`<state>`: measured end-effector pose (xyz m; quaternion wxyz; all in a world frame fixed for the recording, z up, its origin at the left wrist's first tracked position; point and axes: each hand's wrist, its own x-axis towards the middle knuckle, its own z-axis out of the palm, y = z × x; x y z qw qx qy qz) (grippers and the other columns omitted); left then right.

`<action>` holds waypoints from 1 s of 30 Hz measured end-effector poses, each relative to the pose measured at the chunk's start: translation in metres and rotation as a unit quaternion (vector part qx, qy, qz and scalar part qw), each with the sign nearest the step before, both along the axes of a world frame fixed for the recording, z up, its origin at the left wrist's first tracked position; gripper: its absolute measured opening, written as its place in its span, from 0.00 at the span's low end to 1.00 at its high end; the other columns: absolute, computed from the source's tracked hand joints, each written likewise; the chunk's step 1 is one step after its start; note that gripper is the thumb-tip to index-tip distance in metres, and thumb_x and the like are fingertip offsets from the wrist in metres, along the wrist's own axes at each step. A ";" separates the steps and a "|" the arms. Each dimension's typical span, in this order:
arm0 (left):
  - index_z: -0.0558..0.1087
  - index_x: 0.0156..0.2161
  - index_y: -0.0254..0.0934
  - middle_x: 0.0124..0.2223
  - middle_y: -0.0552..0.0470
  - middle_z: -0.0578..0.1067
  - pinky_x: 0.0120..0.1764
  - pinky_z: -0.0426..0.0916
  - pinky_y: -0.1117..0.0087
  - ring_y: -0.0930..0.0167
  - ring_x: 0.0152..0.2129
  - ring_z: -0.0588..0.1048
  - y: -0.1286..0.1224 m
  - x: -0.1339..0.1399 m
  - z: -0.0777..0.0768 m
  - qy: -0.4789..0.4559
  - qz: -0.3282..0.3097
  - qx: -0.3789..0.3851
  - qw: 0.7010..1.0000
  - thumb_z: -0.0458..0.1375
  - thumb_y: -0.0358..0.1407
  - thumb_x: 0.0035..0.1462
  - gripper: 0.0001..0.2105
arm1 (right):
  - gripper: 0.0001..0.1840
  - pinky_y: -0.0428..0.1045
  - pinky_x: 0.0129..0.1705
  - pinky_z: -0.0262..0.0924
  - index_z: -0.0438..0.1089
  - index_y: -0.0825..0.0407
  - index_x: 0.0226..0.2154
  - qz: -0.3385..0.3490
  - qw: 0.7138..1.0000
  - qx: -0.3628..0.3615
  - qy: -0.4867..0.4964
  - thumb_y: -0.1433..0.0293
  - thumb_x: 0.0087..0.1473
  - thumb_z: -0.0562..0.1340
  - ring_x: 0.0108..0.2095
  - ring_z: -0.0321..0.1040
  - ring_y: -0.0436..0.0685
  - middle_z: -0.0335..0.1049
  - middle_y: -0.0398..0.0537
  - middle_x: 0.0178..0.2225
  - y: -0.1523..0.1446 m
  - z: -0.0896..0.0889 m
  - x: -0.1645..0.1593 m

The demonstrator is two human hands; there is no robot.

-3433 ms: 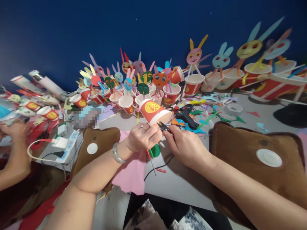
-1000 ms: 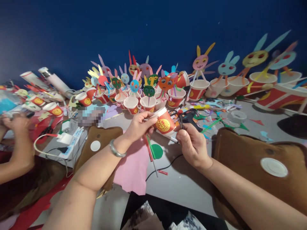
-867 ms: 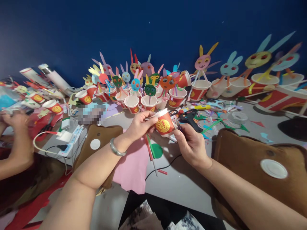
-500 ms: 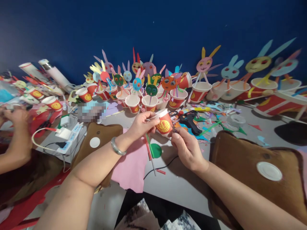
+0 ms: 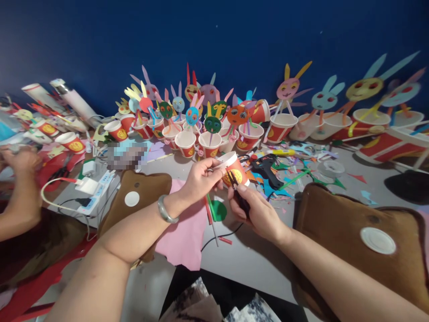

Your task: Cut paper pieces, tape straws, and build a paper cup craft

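Observation:
My left hand (image 5: 203, 179) is closed on a red and white paper cup (image 5: 239, 170), thumb and fingers pinching its left side. The cup tilts above the table, its mouth facing up and left. My right hand (image 5: 259, 208) grips dark-handled scissors (image 5: 241, 199). The scissors' pointed blades lie in front of the cup's yellow emblem; whether they touch the wall I cannot tell. Below my hands a green paper disc (image 5: 219, 211) and thin red, green and grey sticks lie on the table, beside pink paper (image 5: 182, 232).
Paper cups with rabbit-faced figures (image 5: 214, 125) line the back wall. A black glue gun (image 5: 268, 170) lies among paper scraps to the right. Brown cushions (image 5: 331, 223) flank my arms. At the left are a power strip (image 5: 98, 192) and another person's hand (image 5: 22, 161).
The scissors in my right hand have turned, so their blades now point up and left across the cup's front. My right hand has shifted slightly lower. My left hand still holds the cup.

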<state>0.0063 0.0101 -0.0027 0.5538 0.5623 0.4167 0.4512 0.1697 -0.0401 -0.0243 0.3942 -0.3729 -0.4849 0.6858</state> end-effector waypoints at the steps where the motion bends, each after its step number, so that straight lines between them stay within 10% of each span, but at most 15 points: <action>1: 0.70 0.35 0.35 0.20 0.58 0.71 0.20 0.67 0.78 0.77 0.16 0.71 -0.001 0.000 0.000 -0.001 0.000 -0.001 1.000 0.62 0.39 0.55 0.09 | 0.23 0.43 0.15 0.40 0.65 0.51 0.31 -0.002 1.000 -0.006 0.003 0.51 0.64 0.52 0.14 0.44 0.46 0.53 0.35 0.14 0.000 0.000 0.000; 30: 0.67 0.32 0.37 0.22 0.58 0.72 0.23 0.68 0.77 0.77 0.17 0.73 -0.009 0.007 -0.006 -0.033 0.034 0.062 0.997 0.64 0.43 0.56 0.13 | 0.20 0.41 0.14 0.39 0.64 0.51 0.29 -0.004 0.977 -0.146 0.157 0.51 0.61 0.58 0.11 0.39 0.43 0.53 0.33 0.12 -0.003 0.014 -0.005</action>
